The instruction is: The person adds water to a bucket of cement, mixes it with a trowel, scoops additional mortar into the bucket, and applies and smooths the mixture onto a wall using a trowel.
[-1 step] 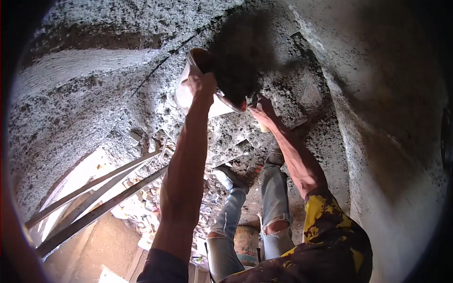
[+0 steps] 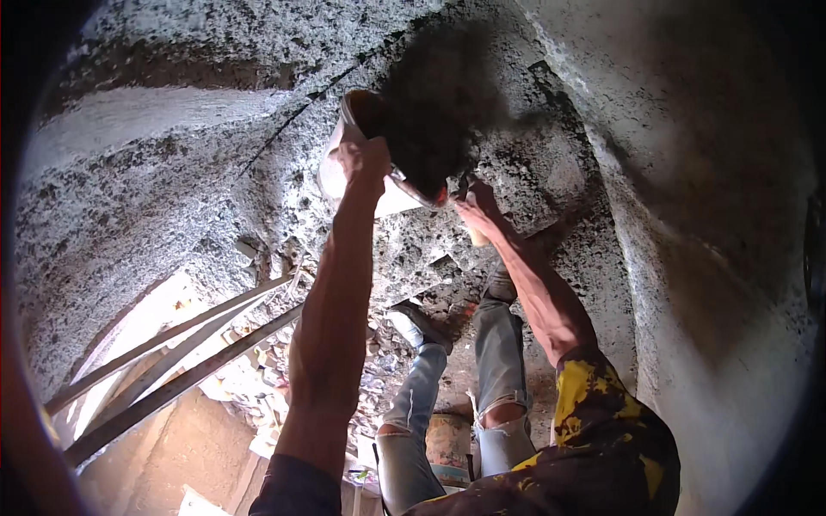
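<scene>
A whitish bucket [image 2: 330,172] is tilted against the rough grey surface, its wide mouth turned to the right. My left hand [image 2: 365,160] is closed on the bucket's side near the rim. My right hand [image 2: 478,206] is closed round a hand tool [image 2: 478,237] with a pale yellowish handle, close to the lower end of the bucket's rim. The tool's working end is dark and too unclear to name. Deep shadow hides what lies in the bucket's mouth.
Speckled rough walls curve around me, with a smoother wall [image 2: 731,258] at right. Long bars [image 2: 194,370] slant across the lower left above scattered rubble [image 2: 267,387]. Between my legs stands a worn, stained container [image 2: 449,443]. My shoes [image 2: 417,325] rest on dirty ground.
My left forearm has shifted very slightly left. The bucket and my right hand are almost unmoved, and both grips are the same.
</scene>
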`<action>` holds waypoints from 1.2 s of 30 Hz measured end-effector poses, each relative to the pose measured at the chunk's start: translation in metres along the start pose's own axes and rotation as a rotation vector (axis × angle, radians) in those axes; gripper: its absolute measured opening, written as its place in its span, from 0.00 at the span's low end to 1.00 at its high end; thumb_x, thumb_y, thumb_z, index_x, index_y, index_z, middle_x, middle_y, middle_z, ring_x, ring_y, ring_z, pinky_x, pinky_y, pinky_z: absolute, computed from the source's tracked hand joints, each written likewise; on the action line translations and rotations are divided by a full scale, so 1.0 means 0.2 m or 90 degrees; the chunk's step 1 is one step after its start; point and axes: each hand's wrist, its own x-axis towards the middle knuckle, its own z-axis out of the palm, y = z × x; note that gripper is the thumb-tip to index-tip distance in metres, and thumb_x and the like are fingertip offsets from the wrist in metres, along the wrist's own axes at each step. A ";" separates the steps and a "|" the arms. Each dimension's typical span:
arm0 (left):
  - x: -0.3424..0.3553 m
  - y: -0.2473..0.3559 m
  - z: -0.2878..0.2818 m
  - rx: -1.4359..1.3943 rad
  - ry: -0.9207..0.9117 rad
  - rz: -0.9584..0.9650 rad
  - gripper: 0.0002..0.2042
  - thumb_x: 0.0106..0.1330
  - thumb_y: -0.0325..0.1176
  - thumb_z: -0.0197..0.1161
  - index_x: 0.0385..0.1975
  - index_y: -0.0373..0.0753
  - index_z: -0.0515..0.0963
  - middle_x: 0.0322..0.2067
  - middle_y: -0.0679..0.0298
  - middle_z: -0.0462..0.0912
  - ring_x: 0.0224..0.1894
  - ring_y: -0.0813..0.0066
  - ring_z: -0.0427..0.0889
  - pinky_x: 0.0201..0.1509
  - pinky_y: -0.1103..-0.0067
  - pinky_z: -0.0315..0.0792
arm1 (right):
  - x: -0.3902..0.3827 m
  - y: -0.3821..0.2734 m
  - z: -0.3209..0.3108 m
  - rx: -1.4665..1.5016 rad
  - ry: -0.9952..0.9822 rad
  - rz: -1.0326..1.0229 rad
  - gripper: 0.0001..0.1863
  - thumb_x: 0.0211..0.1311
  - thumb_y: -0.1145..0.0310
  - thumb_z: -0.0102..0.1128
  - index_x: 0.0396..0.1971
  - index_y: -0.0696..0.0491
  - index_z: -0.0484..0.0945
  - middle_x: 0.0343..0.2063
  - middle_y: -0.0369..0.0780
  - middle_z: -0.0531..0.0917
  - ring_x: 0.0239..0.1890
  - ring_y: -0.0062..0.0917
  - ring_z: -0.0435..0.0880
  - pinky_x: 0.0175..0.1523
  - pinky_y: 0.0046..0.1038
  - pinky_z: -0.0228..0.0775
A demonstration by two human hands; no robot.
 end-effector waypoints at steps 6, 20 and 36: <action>-0.20 -0.47 -0.70 -0.429 -0.171 -0.045 0.15 0.55 0.24 0.52 0.45 0.35 0.67 0.34 0.57 0.75 0.33 0.69 0.80 0.25 0.80 0.78 | -0.36 -0.94 0.18 -0.205 -0.031 0.068 0.18 0.59 0.63 0.54 0.47 0.52 0.65 0.28 0.44 0.78 0.22 0.29 0.77 0.26 0.34 0.74; -1.23 -1.30 -1.27 0.059 -0.160 -0.101 0.32 0.58 0.32 0.55 0.63 0.36 0.52 0.51 0.47 0.72 0.39 0.71 0.77 0.43 0.76 0.72 | -0.63 0.28 -0.41 0.323 0.437 0.383 0.11 0.60 0.57 0.55 0.28 0.48 0.69 0.17 0.31 0.71 0.12 0.16 0.68 0.15 0.21 0.62; -2.17 -1.13 -1.09 0.371 0.025 -0.027 0.26 0.49 0.24 0.57 0.53 0.31 0.66 0.49 0.46 0.72 0.53 0.50 0.70 0.57 0.64 0.62 | 0.55 -0.43 0.15 0.012 0.207 0.030 0.15 0.61 0.57 0.53 0.39 0.52 0.73 0.29 0.37 0.77 0.28 0.20 0.75 0.31 0.25 0.70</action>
